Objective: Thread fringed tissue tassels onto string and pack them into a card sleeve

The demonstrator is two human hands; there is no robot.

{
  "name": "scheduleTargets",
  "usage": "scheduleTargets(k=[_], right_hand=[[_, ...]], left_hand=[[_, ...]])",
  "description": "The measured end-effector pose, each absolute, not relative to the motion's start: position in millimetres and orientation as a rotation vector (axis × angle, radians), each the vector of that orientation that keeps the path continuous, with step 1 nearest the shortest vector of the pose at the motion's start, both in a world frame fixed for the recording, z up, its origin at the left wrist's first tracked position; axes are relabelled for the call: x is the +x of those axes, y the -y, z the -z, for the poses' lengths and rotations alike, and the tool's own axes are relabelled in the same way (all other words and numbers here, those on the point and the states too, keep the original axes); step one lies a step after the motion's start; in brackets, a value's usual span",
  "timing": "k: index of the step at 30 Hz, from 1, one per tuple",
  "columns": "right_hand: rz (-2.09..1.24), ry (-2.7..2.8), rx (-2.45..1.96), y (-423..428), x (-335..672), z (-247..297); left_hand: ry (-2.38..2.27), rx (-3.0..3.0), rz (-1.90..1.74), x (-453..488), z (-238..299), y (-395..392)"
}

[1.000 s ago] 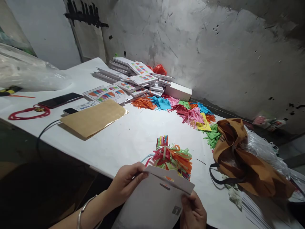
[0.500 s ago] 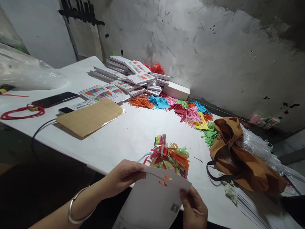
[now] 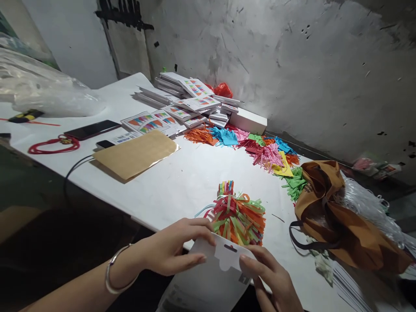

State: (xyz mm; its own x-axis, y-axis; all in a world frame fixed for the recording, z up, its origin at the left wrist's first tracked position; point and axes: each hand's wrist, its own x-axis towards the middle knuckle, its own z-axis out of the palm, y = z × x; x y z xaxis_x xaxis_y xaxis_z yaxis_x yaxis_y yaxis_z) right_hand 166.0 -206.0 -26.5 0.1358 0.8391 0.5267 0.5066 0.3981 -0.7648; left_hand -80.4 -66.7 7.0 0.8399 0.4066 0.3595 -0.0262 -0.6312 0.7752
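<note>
My left hand (image 3: pixel 177 247) and my right hand (image 3: pixel 273 277) both grip a white card sleeve (image 3: pixel 214 273) with a hang-hole tab at the front table edge. The left fingers pinch its upper left corner; a silver bangle sits on that wrist. The right fingers press its upper right edge. Just beyond the sleeve lies a bundle of multicoloured paper fringe (image 3: pixel 238 212) on the white table (image 3: pixel 191 173).
A brown envelope (image 3: pixel 136 154), a phone (image 3: pixel 92 129) and a red cord (image 3: pixel 53 144) lie to the left. Stacked printed packets (image 3: pixel 191 102) and loose coloured fringe pieces (image 3: pixel 260 151) sit by the wall. An orange-brown bag (image 3: pixel 334 216) and clear plastic lie at right.
The sleeve's flap, open before, is now folded flat with the hang hole showing. Both hands shifted onto its top edge. The camera view drifted slightly.
</note>
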Motion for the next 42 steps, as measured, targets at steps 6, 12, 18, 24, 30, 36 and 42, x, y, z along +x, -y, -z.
scheduleTargets(k=[6, 12, 18, 24, 30, 36, 42], right_hand=[[0.003, 2.03, -1.356, 190.0, 162.9, 15.8], [-0.101, 2.296, -1.371, 171.9, 158.7, 6.0], [-0.377, 2.321, -1.402, 158.2, 170.3, -1.1], [-0.69, 2.194, -1.485, 149.9, 174.0, -18.1], [-0.74, 2.128, -1.626, 148.1, 175.4, -19.0], [-0.631, 2.176, -1.685, 145.7, 176.7, -21.3], [-0.594, 2.243, -1.82, 140.7, 174.4, -32.5]], left_hand=[[-0.195, 2.155, -0.839, -60.5, 21.8, 77.1], [-0.39, 1.802, -0.91, -50.8, 37.2, 81.9], [-0.518, 1.759, -0.706, -44.1, 33.4, 76.1], [-0.657, 1.898, -0.653, -37.9, 21.8, 67.6], [-0.603, 1.965, -0.632, -33.1, 13.2, 65.3], [-0.595, 1.951, -0.612, -32.3, 14.8, 65.8], [-0.516, 1.939, -0.588, -32.1, 15.4, 66.8]])
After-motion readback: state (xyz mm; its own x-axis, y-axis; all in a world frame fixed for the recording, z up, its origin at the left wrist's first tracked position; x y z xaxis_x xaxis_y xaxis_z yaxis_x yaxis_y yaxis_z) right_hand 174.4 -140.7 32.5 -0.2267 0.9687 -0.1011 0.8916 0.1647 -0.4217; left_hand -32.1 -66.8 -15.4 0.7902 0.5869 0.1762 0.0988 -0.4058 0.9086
